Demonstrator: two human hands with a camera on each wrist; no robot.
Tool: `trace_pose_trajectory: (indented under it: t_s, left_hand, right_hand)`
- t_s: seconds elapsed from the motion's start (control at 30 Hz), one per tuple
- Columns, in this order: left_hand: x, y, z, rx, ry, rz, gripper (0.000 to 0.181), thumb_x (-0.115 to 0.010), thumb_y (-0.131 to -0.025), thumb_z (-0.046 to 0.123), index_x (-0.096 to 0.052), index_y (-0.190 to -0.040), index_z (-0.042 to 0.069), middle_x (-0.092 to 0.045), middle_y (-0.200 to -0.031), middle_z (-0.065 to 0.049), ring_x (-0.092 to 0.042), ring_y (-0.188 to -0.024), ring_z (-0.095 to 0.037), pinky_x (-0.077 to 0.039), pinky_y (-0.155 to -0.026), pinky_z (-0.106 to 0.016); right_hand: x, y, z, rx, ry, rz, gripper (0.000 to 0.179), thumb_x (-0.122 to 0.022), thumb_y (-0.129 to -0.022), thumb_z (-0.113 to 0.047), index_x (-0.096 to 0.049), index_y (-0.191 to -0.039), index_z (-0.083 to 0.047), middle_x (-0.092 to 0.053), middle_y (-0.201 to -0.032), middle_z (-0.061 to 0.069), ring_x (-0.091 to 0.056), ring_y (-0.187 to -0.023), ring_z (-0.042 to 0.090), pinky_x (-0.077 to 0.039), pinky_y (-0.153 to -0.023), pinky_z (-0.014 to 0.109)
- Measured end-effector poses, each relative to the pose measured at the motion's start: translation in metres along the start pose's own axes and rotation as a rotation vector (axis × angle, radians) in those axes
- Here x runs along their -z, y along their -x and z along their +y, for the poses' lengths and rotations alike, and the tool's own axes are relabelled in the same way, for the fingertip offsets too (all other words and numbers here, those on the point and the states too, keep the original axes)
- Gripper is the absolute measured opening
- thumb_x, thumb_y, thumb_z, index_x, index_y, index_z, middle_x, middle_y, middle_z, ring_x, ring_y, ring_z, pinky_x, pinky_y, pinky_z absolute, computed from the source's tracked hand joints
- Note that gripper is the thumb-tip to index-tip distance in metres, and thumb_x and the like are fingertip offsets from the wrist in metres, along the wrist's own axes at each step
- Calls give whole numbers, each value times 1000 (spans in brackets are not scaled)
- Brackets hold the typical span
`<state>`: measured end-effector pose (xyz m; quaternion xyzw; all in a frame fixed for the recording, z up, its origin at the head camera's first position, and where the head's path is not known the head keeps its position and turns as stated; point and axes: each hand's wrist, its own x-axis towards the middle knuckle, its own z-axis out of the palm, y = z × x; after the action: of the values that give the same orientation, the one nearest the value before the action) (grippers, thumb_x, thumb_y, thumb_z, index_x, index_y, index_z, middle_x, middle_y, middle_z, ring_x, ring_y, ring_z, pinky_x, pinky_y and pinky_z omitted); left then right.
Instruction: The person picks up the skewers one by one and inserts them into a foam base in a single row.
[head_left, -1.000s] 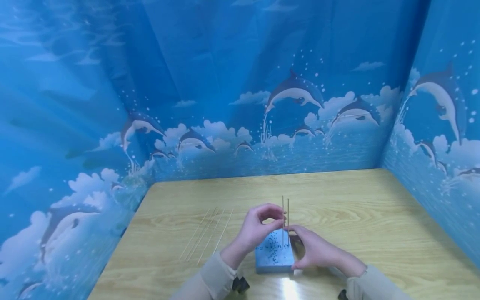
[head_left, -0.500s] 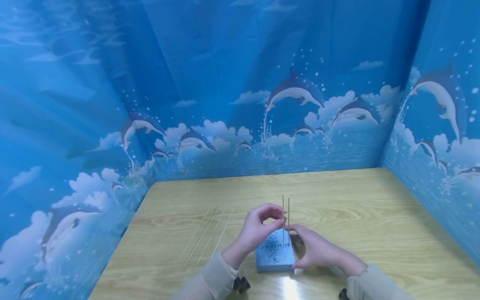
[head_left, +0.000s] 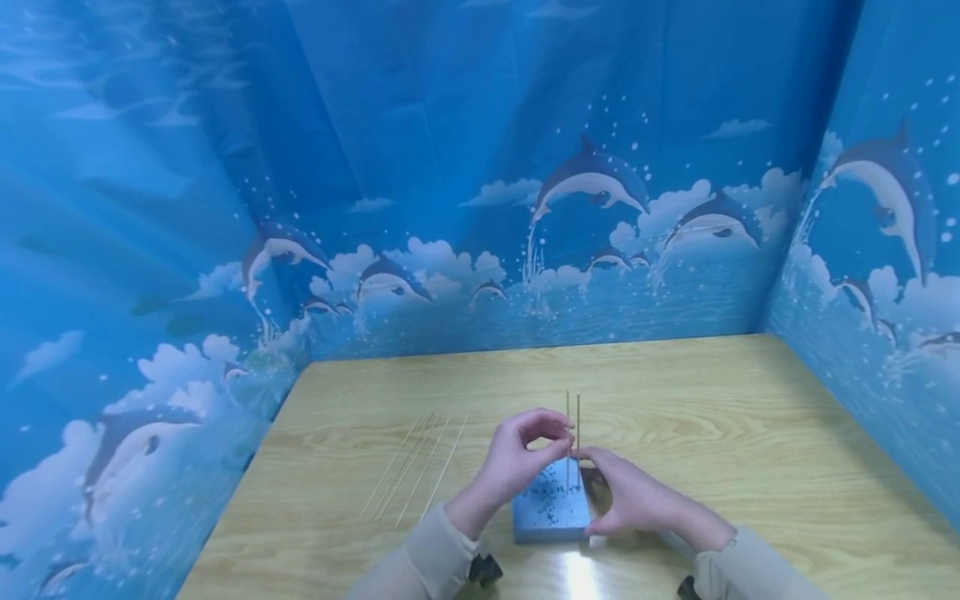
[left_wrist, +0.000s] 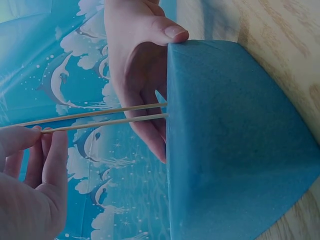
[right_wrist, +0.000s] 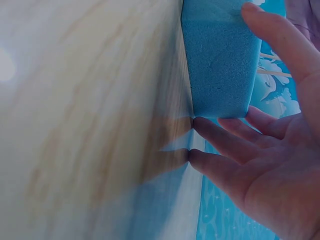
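A blue foam block [head_left: 536,518], its top dotted with dark holes, lies on the table in the head view. Two thin bamboo sticks stand upright in it, side by side. My left hand [head_left: 512,460] pinches one bamboo stick [left_wrist: 107,123] between thumb and fingertips, well above the foam. The second stick [head_left: 578,417] stands just to the right, untouched as far as I can see. My right hand [head_left: 633,497] holds the block from its right side. In the right wrist view, the thumb [right_wrist: 272,27] presses one edge and some fingers touch the opposite side.
Several loose bamboo sticks [head_left: 405,479] lie roughly parallel on the wooden table [head_left: 697,400], left of the block. A blue curtain [head_left: 450,167] printed with dolphins hangs behind and along both sides of the table.
Almost nothing differs. Both hands keep their hold on the stick and the block, and the whole view shifts only very slightly.
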<state>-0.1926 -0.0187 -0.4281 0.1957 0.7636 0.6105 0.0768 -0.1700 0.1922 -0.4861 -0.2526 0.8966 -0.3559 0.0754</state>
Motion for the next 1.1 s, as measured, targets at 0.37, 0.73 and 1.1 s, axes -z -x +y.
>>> trace_pose_trajectory:
  t_s: [0.37,0.73,1.1]
  left_hand:
    - [0,0,-3,-1,-5,0,22,-73,-89,17,-69,-110,16,-74,-102,0,-67,-96,-8,-56,-97,-37]
    - [1,0,-3,-2,-17,-4,22,-73,-89,17,-69,-111,17,-74,-103,0,-68,-97,-9,-55,-99,-39]
    - [0,1,-5,-11,-29,-3,22,-73,-89,17,-69,-110,18,-75,-102,1,-68,-98,-8,-51,-104,-46]
  right_hand:
    - [-1,-1,1,-6,-6,-4,102,-91,-61,-34,-41,-143,1,-49,-145,20,-56,-127,37,-40,-110,59]
    - [-1,-1,2,-4,-9,-7,102,-91,-61,-35,-41,-143,1,-49,-145,20,-56,-127,37,-40,-110,59]
    - [-1,-1,1,-6,-8,0,102,-91,-61,-34,-41,-142,1,-49,-145,21,-55,-127,37,-39,-110,60]
